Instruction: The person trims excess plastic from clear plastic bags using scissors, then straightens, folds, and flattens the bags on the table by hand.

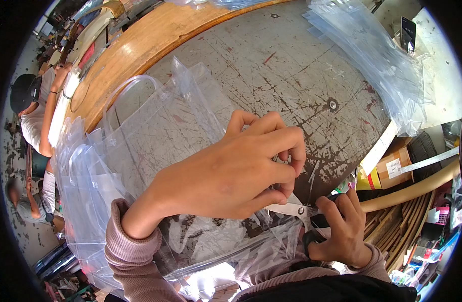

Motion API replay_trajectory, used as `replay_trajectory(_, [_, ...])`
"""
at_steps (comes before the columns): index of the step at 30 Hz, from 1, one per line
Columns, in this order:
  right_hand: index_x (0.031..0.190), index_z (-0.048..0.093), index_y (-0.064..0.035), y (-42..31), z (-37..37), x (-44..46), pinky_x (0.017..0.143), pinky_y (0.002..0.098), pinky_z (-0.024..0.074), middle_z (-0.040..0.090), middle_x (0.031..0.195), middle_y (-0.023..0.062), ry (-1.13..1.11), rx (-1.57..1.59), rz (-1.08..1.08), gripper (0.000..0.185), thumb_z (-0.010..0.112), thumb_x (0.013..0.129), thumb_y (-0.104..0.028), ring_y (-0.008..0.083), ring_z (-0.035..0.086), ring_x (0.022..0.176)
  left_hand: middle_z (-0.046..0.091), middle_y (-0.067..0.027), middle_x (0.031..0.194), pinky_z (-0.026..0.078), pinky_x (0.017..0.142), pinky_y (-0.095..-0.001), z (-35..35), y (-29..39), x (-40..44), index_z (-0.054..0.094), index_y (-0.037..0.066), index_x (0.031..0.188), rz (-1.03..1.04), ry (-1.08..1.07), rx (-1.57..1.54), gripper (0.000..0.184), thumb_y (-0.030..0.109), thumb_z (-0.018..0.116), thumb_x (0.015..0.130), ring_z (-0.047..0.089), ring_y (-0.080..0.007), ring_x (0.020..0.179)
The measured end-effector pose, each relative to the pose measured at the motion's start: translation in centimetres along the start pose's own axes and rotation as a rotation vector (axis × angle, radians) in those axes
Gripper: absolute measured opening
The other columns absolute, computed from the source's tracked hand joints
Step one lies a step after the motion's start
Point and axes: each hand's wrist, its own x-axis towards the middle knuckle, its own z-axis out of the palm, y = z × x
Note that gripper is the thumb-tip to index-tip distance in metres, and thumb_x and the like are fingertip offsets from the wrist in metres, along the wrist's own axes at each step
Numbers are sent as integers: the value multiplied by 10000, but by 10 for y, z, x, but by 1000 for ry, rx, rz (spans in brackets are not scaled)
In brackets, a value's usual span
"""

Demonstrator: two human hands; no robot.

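In my right hand (pixel 344 229) is a pair of scissors (pixel 301 211), its dark handles around my fingers and its metal blades pointing left. My left hand (pixel 236 168) reaches across from the left, back of the hand up. Its fingers are curled, and the lower fingertips are pinched beside the blades; what they hold is hidden. Clear plastic (pixel 271 241) lies under both hands, close to my body. A clear plastic bag (pixel 155 126) with a looped handle (pixel 128 88) rests flat on the worn table to the left of my left hand.
Several clear bags (pixel 82 176) are piled at the table's left edge. Stacked plastic sheets (pixel 376 65) lie at the back right, near a phone (pixel 408 34). A cardboard box (pixel 394 163) stands at the right. Two other people (pixel 37 108) are at the far left.
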Motion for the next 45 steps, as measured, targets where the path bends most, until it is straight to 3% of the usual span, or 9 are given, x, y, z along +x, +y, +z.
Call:
replay_trajectory(11, [954, 612, -58, 7, -3, -3, 493, 345, 371, 392, 701, 58, -49, 22, -39, 608, 747, 378, -198, 236, 443, 629, 514, 52, 942, 288, 829, -352, 0, 0, 1, 646, 154, 754, -15, 8, -7, 109, 197, 732, 703, 456, -156, 884])
replay_trajectory(18, [977, 591, -47, 2, -1, 4, 516, 360, 395, 405, 713, 71, 11, 38, -30, 622, 730, 386, -184, 257, 455, 644, 515, 51, 942, 287, 822, -350, -1, 1, 0, 639, 152, 744, -18, 9, -5, 107, 210, 726, 717, 456, -155, 882])
replay_trajectory(23, [995, 580, -34, -1, -6, 6, 522, 372, 407, 425, 747, 87, -70, 39, 11, 619, 702, 404, -171, 274, 468, 673, 521, 53, 935, 285, 817, -348, -1, 3, 0, 636, 148, 735, 2, 21, 16, 115, 219, 724, 722, 466, -151, 871])
replay_trajectory(36, [966, 598, -29, 6, -5, 4, 522, 347, 397, 430, 695, 61, -46, 71, -46, 608, 734, 389, -163, 248, 467, 640, 516, 62, 942, 273, 828, -365, -4, 8, 0, 650, 163, 738, -58, 63, 103, 106, 165, 745, 690, 455, -151, 905])
replay_trajectory(45, [960, 586, -38, 5, 0, 4, 539, 358, 401, 454, 709, 67, 2, 54, 0, 586, 696, 395, -142, 266, 465, 645, 530, 13, 970, 286, 877, -378, -38, -10, -13, 621, 123, 881, -214, 10, 25, 227, 38, 678, 677, 504, -162, 963])
